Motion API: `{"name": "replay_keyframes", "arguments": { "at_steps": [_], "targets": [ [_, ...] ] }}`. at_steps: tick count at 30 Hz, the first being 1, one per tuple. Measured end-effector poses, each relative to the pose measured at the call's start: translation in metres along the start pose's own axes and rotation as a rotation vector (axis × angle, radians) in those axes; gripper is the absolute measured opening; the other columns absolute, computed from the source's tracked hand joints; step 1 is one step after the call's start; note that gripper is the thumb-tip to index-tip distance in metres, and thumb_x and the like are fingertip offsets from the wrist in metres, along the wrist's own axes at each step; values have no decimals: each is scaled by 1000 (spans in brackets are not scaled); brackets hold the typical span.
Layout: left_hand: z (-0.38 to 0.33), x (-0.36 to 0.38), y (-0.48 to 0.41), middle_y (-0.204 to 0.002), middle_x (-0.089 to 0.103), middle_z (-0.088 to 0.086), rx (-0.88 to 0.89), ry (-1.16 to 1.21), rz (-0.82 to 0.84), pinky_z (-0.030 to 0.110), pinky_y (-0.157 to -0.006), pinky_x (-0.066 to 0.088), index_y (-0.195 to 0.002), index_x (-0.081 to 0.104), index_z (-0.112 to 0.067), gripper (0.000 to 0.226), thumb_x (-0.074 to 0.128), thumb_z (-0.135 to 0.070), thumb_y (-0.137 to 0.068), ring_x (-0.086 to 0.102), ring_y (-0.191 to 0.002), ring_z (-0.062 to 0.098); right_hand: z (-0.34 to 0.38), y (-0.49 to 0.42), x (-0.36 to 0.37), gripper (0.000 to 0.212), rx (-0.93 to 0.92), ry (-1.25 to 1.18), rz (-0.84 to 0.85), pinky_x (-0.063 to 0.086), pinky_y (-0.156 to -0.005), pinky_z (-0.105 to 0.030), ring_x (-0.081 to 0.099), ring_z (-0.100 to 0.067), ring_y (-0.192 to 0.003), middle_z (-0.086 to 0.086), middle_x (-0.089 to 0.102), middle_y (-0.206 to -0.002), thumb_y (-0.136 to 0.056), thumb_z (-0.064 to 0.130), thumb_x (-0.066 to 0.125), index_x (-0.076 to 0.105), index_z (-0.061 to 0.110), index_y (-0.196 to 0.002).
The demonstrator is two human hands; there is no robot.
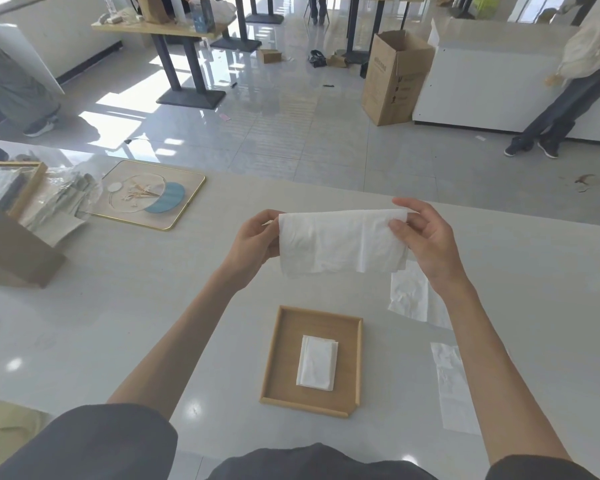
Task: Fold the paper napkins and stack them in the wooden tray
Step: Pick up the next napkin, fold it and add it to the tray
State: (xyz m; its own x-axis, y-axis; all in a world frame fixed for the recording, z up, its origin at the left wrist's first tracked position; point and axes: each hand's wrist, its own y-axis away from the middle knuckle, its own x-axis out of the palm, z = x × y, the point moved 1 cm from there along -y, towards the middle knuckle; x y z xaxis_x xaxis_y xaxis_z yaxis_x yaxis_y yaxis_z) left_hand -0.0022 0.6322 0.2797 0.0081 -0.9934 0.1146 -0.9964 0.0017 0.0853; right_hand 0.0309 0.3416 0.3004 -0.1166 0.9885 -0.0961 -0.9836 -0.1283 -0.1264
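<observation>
I hold a white paper napkin point(340, 242) in the air above the table, folded over so it hangs as a wide strip. My left hand point(253, 242) pinches its upper left corner and my right hand point(423, 237) pinches its upper right corner. Below it, near me, lies the wooden tray point(281, 362) with one folded napkin point(317, 362) flat in its middle. Two unfolded napkins lie on the table to the right, one point(413, 299) partly behind my right forearm and another point(452, 386) nearer me.
A gold-rimmed decorative tray point(153, 194) sits at the far left of the white table point(118, 306), beside a cardboard box point(18, 251) and plastic-wrapped items point(63, 199). Beyond the table's far edge are floor, tables, a tall cardboard carton point(395, 77) and a standing person point(568, 81).
</observation>
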Motion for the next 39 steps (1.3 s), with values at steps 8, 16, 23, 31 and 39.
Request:
{"name": "replay_keyframes", "arguments": {
  "at_steps": [8,16,23,31,39],
  "targets": [
    [4,-4,-3,-93,74,5,65,-29,62,34,-78,57,-103,63,-12,9,58,-10,-95,69,-81,22,1,-2,-4,32,-26,39,-41,49,-81,-22,61,-11,-78,7,66,-75,-95,6,68,65,17,-126],
    [4,14,0,-148,54,-11,110,-467,240,39,-121,31,-138,55,-26,50,59,-9,-91,41,-143,4,31,4,6,30,-103,390,264,45,-84,-15,65,-14,-88,10,74,-90,-96,15,69,67,36,-118],
    [2,74,-3,-103,73,-18,5,-519,506,25,-92,50,-109,70,-33,12,65,-28,-98,67,-101,-1,61,0,20,28,-30,662,575,41,-81,-11,61,4,-102,19,75,-98,-99,19,63,65,40,-118],
    [56,64,31,-113,73,-12,-177,-666,671,33,-101,51,-121,71,-16,26,61,-29,-101,66,-104,3,80,-7,-6,24,-31,673,488,38,-78,-5,62,8,-96,16,77,-98,-97,19,66,67,38,-113],
    [7,86,26,-107,72,-12,29,-383,503,27,-93,50,-112,70,-22,18,53,-23,-105,67,-103,4,84,-6,20,28,2,801,655,39,-69,-4,56,17,-76,13,75,-102,-98,18,62,65,36,-119]
  ]
}}
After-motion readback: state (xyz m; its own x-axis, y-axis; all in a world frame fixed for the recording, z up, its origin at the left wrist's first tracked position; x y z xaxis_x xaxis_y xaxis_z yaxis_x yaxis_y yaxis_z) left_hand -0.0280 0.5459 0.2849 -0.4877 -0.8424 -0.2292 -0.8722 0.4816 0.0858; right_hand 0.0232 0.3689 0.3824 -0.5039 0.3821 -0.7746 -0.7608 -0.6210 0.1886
